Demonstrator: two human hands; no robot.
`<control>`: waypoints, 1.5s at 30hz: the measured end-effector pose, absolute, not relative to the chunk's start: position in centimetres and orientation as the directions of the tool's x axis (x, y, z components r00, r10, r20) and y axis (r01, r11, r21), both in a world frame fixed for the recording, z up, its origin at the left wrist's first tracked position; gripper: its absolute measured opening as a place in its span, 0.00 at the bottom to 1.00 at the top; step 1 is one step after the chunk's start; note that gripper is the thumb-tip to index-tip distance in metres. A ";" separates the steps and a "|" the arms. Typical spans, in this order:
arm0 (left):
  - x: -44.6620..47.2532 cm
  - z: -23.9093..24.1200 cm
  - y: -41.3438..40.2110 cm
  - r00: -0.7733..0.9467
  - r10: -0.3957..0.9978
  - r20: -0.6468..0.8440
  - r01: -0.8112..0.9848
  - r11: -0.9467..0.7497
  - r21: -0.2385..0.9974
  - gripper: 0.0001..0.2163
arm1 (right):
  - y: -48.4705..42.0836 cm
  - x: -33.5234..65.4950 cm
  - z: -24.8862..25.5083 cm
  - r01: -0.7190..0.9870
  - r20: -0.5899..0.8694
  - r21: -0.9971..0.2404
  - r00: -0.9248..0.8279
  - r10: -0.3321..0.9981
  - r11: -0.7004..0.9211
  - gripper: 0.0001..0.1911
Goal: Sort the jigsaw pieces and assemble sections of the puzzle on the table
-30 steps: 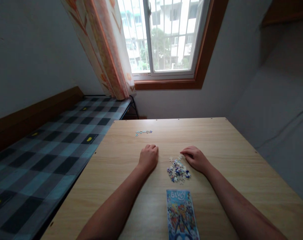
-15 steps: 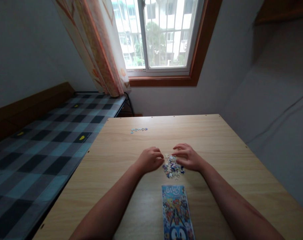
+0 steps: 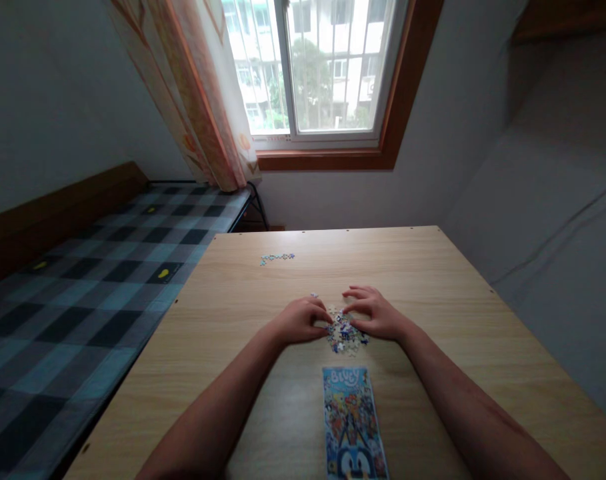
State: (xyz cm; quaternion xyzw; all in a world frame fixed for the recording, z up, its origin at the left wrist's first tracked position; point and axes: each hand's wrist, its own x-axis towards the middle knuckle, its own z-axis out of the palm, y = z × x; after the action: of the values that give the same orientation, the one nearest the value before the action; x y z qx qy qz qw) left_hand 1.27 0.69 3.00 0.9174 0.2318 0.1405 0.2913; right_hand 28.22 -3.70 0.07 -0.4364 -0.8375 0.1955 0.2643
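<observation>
A small pile of loose jigsaw puzzle pieces (image 3: pixel 347 339), blue, white and purple, lies on the wooden table between my two hands. My left hand (image 3: pixel 303 321) is at the pile's left edge, its fingers bent and the thumb a little apart from them; no piece shows in its grasp. Just beyond its knuckles rests a single puzzle piece (image 3: pixel 315 295). From the right, my right hand (image 3: pixel 377 315) reaches over the pile's upper side with fingers spread, the lower fingertips at the pieces. Its palm faces down and partly hides the pile.
Joined puzzle pieces (image 3: pixel 277 257) form a short strip with a corner near the table's far side. The puzzle box (image 3: pixel 353 427) with a cartoon picture lies close to me on the table (image 3: pixel 223 373). A bed (image 3: pixel 107 267) stands left of the table.
My left hand has shifted slightly right, its fingertips now at the pile's edge. A single piece now shows beyond that hand. The right hand's fingers have moved a little over the pile.
</observation>
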 end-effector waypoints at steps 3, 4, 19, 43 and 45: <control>1.3 3.1 0.6 0.854 0.505 0.121 0.347 -0.729 0.590 0.09 | -3.7 28.2 0.1 0.632 0.264 -0.564 -0.471 0.841 0.531 0.13; 1.4 3.1 0.6 0.853 0.508 0.121 0.350 -0.728 0.590 0.09 | -3.6 28.2 0.0 0.632 0.263 -0.565 -0.470 0.842 0.530 0.13; 1.2 2.2 1.2 0.744 0.668 -0.016 0.400 -0.426 0.812 0.10 | -3.4 28.4 -0.1 0.603 0.271 -0.600 -0.466 0.842 0.526 0.12; -2.5 7.1 2.3 0.257 0.962 -0.094 0.966 -0.254 0.050 0.15 | -3.3 28.6 -0.9 0.387 0.331 -0.844 -0.170 0.928 0.372 0.11; -2.5 7.4 1.6 0.243 0.957 -0.160 0.969 -0.245 0.010 0.14 | -3.3 28.6 -0.9 0.387 0.322 -0.848 -0.169 0.932 0.363 0.12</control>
State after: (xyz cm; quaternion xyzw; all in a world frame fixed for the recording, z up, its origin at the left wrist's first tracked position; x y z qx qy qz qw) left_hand -2.50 1.64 7.43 0.7867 0.6121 -0.0602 0.0533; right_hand 28.62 -3.31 -0.88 -0.4717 -0.6990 0.3099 0.4392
